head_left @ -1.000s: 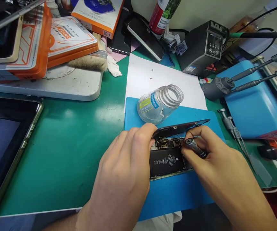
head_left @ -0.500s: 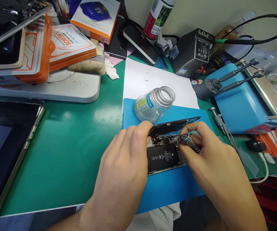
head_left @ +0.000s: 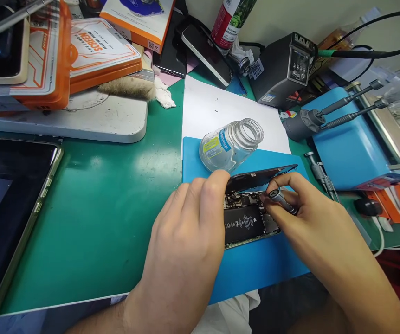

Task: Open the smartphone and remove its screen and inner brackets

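Note:
An opened phone (head_left: pixel 243 223) lies on the blue mat (head_left: pixel 255 273), its battery and circuit board bare. Its screen panel (head_left: pixel 259 179) is tilted up along the far edge. My left hand (head_left: pixel 189 236) grips the left end of the phone, its fingers at the raised panel; the thumb is mostly hidden. A small grey screwdriver (head_left: pixel 283 202) rests in my right hand (head_left: pixel 307 218), handle end toward the camera. The thumb and forefinger of that hand meet at the board's right part, and their tips are hard to make out. Behind the phone a glass jar (head_left: pixel 226 146) leans tilted.
A sheet of white paper (head_left: pixel 235 109) lies under the mat's far side. At the left are a large phone or tablet (head_left: pixel 8 199) and stacked orange boxes (head_left: pixel 102 55). On the right stand a screwdriver holder (head_left: pixel 300 125) and a blue box (head_left: pixel 346 162).
The view has shifted slightly, so everything sits a little differently in frame. My right fingers have moved a bit off the phone's lower right part, baring more of it. Both hands keep their hold.

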A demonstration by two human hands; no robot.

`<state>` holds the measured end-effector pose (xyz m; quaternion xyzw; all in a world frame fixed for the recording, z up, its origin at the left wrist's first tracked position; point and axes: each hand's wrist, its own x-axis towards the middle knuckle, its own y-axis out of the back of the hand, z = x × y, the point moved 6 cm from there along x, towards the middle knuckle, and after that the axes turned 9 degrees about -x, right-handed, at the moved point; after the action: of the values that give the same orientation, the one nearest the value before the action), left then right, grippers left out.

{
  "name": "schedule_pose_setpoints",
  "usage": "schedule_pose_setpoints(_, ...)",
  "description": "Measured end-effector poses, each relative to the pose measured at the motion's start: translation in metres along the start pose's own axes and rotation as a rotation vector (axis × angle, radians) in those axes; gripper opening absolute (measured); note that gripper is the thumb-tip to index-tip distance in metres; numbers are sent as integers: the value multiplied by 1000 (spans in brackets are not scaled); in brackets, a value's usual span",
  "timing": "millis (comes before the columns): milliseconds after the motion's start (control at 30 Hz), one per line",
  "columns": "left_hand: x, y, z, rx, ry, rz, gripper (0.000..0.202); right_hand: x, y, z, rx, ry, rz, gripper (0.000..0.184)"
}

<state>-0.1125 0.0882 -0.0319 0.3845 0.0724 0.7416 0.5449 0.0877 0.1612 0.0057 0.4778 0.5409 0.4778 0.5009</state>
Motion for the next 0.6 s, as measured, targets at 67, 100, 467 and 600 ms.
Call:
schedule_pose_setpoints(67, 0, 0, 0, 14, -1, -4, 42, 1, -1, 1, -3, -22, -11, 16)
schedule_pose_setpoints(100, -1, 0, 0, 22, -2, -9, 44, 1, -2, 2, -5, -32, -19, 18)
schedule_pose_setpoints(467, -3, 1, -3, -21, 53, -75, 51, -4, -9, -2, -75, -210, -95, 14)
schedule_pose_setpoints(600, -3, 1, -4, -27, 68, -86, 52, -3, -11, -9, -103, -241, -83, 16)
